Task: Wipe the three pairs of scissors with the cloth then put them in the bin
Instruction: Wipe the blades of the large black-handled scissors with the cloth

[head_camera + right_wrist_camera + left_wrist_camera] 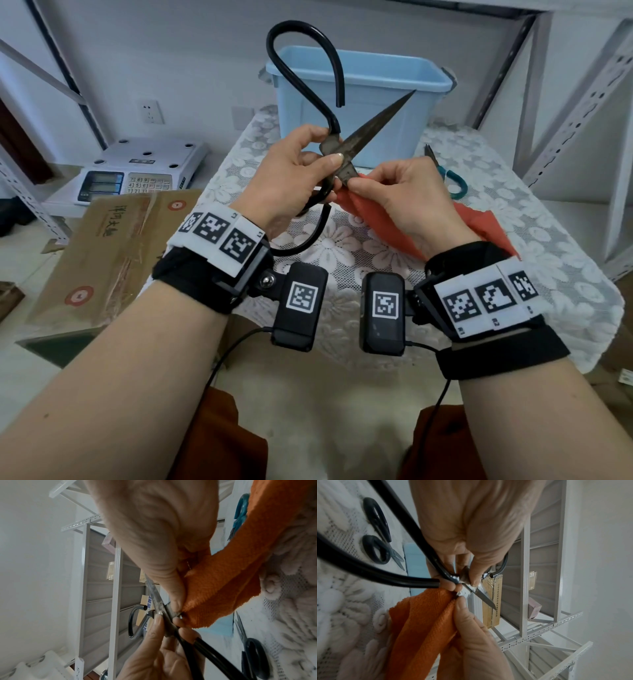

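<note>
My left hand [325, 164] grips a large pair of old scissors [376, 121] with looped black handles at the pivot, blades spread apart. One blade points up toward the light blue bin [387, 68] at the table's back. My right hand [356, 185] pinches the orange cloth [376, 219] around the other blade just below the pivot [464, 593]. The cloth [223, 588] trails down to the table. Teal-handled scissors [454, 181] lie on the table to the right. A smaller black-handled pair [376, 534] lies flat on the table near the bin; the head view does not show it.
The table [548, 240] has a white lace cover. A grey weighing scale [137, 168] and a cardboard box [113, 246] sit to the left, below table height. Metal shelf frames [582, 102] stand at the right and back.
</note>
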